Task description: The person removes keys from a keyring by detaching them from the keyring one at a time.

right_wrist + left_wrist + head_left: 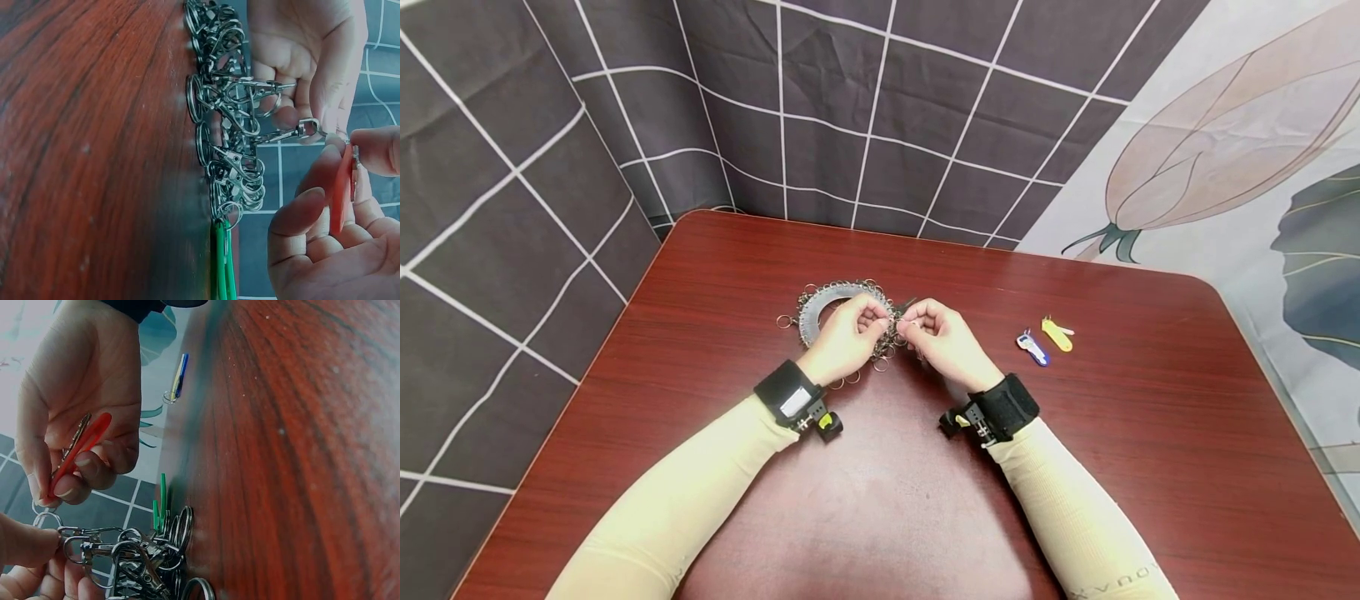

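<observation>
At table centre, above clasp pile [880, 337], my left hand [847, 337] pinches split ring [47, 519] of one swivel clasp [284, 133]; right hand [942, 333] grips red key tag [81, 453] between thumb and curled fingers. I judge: keep ring steady, feed tag's loop into coil gap, rotate slowly. Blue tag [1032, 347], yellow tag [1057, 333] lie apart, right.

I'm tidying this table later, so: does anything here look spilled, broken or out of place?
Nothing stands out. The heap of metal clasps is jumbled but lies together on the table; the blue tag and yellow tag lie side by side, apart from it.
</observation>
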